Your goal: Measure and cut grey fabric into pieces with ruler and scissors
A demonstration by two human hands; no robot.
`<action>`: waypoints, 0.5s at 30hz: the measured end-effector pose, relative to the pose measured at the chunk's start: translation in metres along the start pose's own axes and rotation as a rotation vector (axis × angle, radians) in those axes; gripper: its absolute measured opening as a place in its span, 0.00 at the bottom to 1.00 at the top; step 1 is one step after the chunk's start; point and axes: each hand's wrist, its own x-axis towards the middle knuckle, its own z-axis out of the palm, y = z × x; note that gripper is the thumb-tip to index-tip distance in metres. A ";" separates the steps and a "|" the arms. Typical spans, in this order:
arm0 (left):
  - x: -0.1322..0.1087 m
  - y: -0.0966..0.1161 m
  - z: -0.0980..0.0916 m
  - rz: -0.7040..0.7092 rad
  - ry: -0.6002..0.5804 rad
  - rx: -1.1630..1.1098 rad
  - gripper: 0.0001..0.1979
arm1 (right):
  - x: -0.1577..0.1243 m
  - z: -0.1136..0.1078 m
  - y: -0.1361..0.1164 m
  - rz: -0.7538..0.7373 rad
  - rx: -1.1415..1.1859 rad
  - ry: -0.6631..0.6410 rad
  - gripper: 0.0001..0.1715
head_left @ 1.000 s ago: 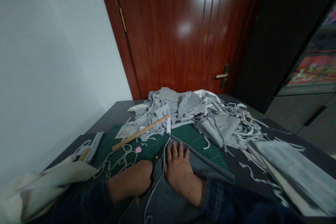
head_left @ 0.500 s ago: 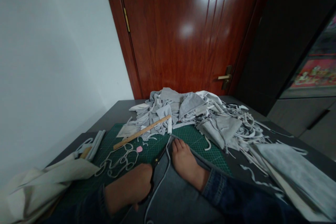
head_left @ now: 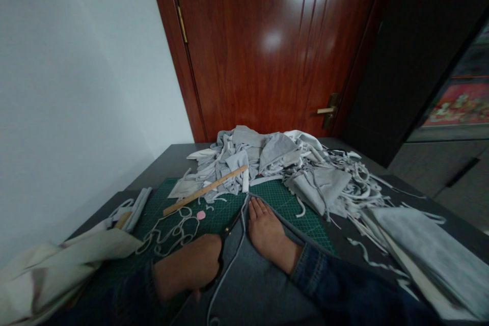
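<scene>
My left hand [head_left: 189, 265] is closed around the handles of dark scissors [head_left: 225, 242], whose blades point away from me along the left edge of a grey fabric piece [head_left: 255, 285]. My right hand [head_left: 267, 234] lies flat on that fabric just right of the blades, fingers together and stretched toward its far corner. The fabric rests on a green cutting mat [head_left: 290, 204]. A thin grey strip [head_left: 229, 270] trails along the cut edge toward me.
A wooden ruler [head_left: 204, 191] lies at the mat's far left, with a pink chalk piece [head_left: 200, 215] and looped trimmings [head_left: 171, 232] near it. A heap of grey fabric scraps [head_left: 278, 163] fills the table's far side. Pale cloth [head_left: 57, 265] lies left, folded grey pieces [head_left: 428, 254] right. A brown door [head_left: 267, 46] stands behind.
My right hand slid forward on the fabric and its spread fingers came together. The scissors advanced slightly along the fabric edge.
</scene>
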 end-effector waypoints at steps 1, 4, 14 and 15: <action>0.000 -0.001 0.001 -0.006 -0.005 0.005 0.12 | 0.000 0.002 0.000 -0.002 0.009 0.003 0.35; -0.001 -0.002 0.002 -0.015 0.021 0.050 0.13 | 0.001 0.005 0.001 0.019 0.048 0.007 0.35; 0.001 0.013 -0.007 -0.013 0.029 0.100 0.12 | 0.000 -0.001 0.000 0.043 0.107 -0.063 0.36; 0.001 0.014 -0.007 -0.010 0.022 0.081 0.11 | 0.001 -0.002 0.001 0.041 0.106 -0.068 0.36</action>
